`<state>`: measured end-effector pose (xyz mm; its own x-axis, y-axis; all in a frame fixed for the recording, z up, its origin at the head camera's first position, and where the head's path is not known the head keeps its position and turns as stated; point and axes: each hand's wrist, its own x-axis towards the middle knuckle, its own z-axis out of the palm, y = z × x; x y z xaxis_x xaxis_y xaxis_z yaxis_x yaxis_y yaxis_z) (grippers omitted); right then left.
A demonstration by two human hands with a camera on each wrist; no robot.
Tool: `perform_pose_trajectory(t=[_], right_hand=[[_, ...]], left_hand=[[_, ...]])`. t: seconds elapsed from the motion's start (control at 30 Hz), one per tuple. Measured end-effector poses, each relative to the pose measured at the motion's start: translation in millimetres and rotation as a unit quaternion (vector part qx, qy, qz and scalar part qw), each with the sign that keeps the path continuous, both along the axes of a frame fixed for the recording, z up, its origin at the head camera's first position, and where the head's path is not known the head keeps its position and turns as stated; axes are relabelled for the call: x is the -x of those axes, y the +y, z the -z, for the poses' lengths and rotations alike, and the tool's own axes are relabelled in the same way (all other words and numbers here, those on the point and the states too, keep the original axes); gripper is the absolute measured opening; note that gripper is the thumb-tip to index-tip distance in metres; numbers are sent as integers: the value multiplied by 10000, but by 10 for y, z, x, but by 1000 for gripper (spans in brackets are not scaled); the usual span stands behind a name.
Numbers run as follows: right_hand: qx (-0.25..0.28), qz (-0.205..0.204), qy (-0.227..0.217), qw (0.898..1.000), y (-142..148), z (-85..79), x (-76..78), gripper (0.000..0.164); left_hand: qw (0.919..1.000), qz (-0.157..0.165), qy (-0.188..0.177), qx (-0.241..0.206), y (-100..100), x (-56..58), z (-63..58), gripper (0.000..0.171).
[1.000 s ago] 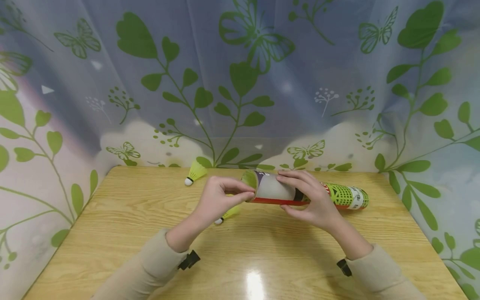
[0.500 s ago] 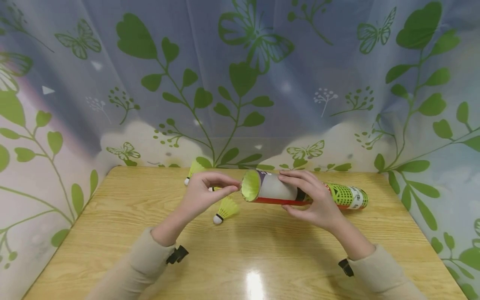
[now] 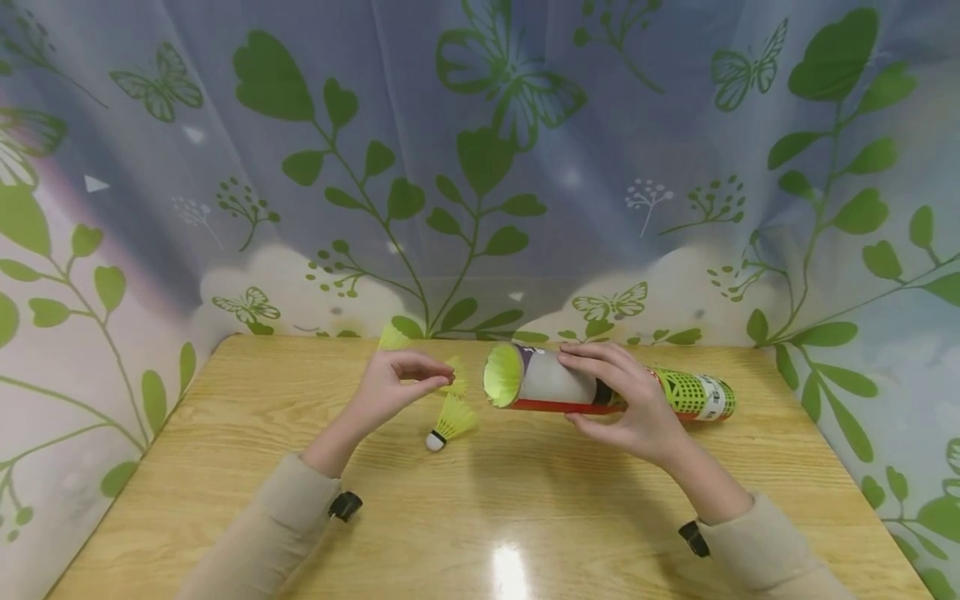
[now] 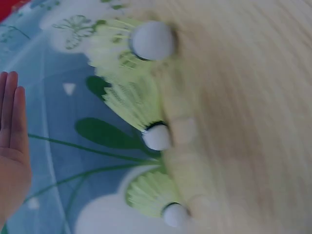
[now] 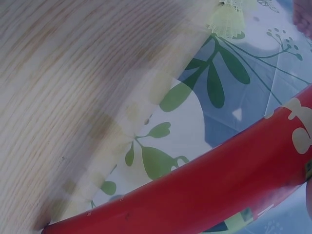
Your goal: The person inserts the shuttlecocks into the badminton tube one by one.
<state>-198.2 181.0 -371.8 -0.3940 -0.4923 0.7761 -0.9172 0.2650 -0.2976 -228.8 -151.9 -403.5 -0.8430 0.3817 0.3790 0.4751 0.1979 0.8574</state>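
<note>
My right hand (image 3: 630,396) grips a long shuttlecock tube (image 3: 558,379) around its middle, fingers over the top and thumb below. The tube lies sideways, its mouth facing left and lined with yellow-green feathers (image 3: 502,375). Its red side fills the lower part of the right wrist view. Left of the mouth, my left hand (image 3: 397,387) hovers with nothing visible in it; its fingers are straight in the left wrist view. Three yellow shuttlecocks are by it: one in front (image 3: 452,419), one partly behind the fingertips (image 3: 457,375), one farther back (image 3: 393,337).
The wooden table (image 3: 525,492) ends at the back against a hanging cloth (image 3: 420,167) printed with leaves and butterflies. More patterned cloth stands along both sides. A bright light reflection (image 3: 510,571) shows near the table's front.
My left hand has moved left, away from the tube's mouth, uncovering the feathers inside and the front shuttlecock. My right hand and the tube have stayed nearly still.
</note>
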Motion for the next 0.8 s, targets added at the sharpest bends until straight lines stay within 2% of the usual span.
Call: perform_pose_trajectory(t=[0.27,0.43,0.53,0.7,0.8], right_hand=[[55,-49,46,10000,-62,-150,-132,64],[4,28,-22,10000,-50,-126,-134,66],[1,19,-27,10000,-52,-136,-139,66],[89,-125,47,9999,-75,-191,-156,64],[138,-176,88,9997,-85,-216,-163,63]], left_hand=[[9989,11,-317,352,-96,170,324,14],[9970,70,-498,592,-97,249,431,16],[9954,130,-574,755,-71,251,389,18],[9919,462,-659,987,-15,239,248,19],[9896,636,-677,1093,2,262,235,20]])
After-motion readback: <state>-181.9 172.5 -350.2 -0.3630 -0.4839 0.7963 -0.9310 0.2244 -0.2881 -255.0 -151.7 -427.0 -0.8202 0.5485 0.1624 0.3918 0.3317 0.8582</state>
